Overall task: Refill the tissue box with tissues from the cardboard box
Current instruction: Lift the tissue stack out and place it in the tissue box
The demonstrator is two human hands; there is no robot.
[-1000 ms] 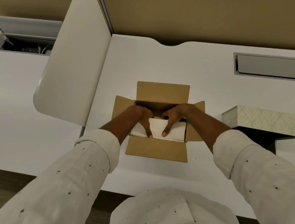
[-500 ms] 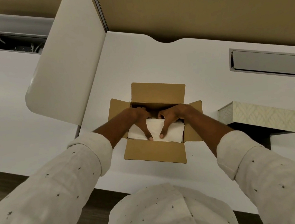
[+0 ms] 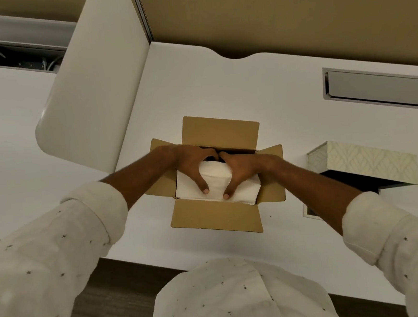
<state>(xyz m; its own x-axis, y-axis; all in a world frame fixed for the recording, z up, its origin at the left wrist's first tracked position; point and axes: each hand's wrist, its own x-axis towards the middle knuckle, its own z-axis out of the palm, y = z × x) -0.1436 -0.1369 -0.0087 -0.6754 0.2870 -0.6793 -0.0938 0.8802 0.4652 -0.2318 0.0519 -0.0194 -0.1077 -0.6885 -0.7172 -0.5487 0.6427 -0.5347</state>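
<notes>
The grip of both hands, left hand and right hand, is clamped on the white tissues inside the open cardboard box on the desk. The patterned tissue box sits well to its right.

A white desk fills most of the scene, its far edge cut with a shallow curved notch where it meets a tan partition wall. A rounded white divider panel stands between this desk and the neighbouring white desk on the left. Set into the right side is a closed metal cable hatch; on the left desk a similar hatch is propped open, with wires showing inside. Dark wood-grain flooring shows below the desk's near edge. The light is warm and dim.
</notes>
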